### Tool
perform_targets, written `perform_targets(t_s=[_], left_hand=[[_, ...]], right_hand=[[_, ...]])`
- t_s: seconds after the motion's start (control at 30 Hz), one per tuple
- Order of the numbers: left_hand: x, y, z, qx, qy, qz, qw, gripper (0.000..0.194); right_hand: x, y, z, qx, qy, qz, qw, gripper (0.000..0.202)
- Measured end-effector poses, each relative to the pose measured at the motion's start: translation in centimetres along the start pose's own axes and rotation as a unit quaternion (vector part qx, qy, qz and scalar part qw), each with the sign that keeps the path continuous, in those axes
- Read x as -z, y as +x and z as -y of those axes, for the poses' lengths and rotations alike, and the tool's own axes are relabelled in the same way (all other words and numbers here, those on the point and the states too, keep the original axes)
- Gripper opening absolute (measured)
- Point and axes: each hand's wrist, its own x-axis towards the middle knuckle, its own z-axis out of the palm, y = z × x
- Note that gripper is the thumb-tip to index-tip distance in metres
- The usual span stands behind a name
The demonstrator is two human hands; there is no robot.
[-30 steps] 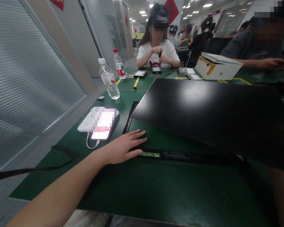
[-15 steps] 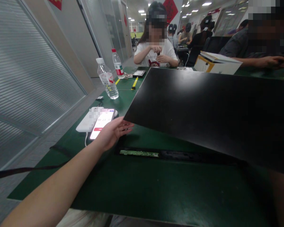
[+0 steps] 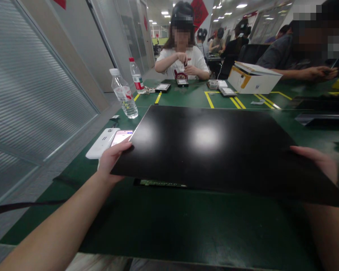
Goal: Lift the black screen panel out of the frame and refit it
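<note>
A large, glossy black panel (image 3: 214,150) is held above the green table (image 3: 169,229), with ceiling light reflected in it. My left hand (image 3: 111,160) grips its left edge, thumb on top and fingers underneath. At the right edge my right hand (image 3: 318,160) has its thumb over the top face, the other fingers mostly hidden below. Under the panel's near edge a dark strip with a green circuit board (image 3: 161,183) shows in part. A phone (image 3: 121,137) with a lit screen lies just beyond my left hand, beside a white device (image 3: 101,143).
Two water bottles (image 3: 125,98) (image 3: 137,79) stand at the back left. Small drives (image 3: 163,87) and a white box (image 3: 254,81) are on the far side. A person (image 3: 183,60) sits opposite, another person's hands (image 3: 319,72) are at far right. Dark parts (image 3: 324,120) lie at the right.
The panel has come lower and more level, uncovering the far part of the table. My left hand has closed on its left edge, and my right hand has come into view.
</note>
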Motion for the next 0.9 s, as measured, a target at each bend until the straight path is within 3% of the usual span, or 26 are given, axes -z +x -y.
perform_targets(t_s=[0.07,0.13,0.2,0.3,0.47,0.6,0.9], left_hand=[[0.3,0.2,-0.2,-0.011,-0.007,-0.049,0.999,0.026],[0.6,0.4,-0.4,-0.016,-0.017,-0.099,0.995,0.022],[0.8,0.4,-0.6,-0.016,-0.024,-0.118,0.993,0.024],[0.7,0.2,-0.8,-0.034,-0.023,-0.095,0.995,0.032],[0.3,0.2,-0.5,-0.065,-0.004,-0.069,0.996,0.036],[0.1,0.5,0.2,-0.079,0.0,-0.053,0.995,0.036],[-0.5,0.4,1.8,-0.071,0.067,-0.018,0.995,0.049]], right_hand=[[-0.6,0.3,0.0,-0.098,-0.006,0.018,0.995,0.025],[-1.2,0.5,0.2,-0.163,-0.01,0.091,0.982,0.03],[-1.8,0.5,0.2,-0.15,-0.007,0.156,0.976,0.032],[-2.1,0.7,0.0,-0.093,-0.01,0.192,0.977,0.034],[-1.8,1.5,-0.4,-0.044,0.012,0.167,0.985,0.042],[-1.8,1.6,-0.4,-0.046,0.016,0.157,0.986,0.045],[-1.4,1.7,-0.4,-0.01,-0.027,0.107,0.994,0.037]])
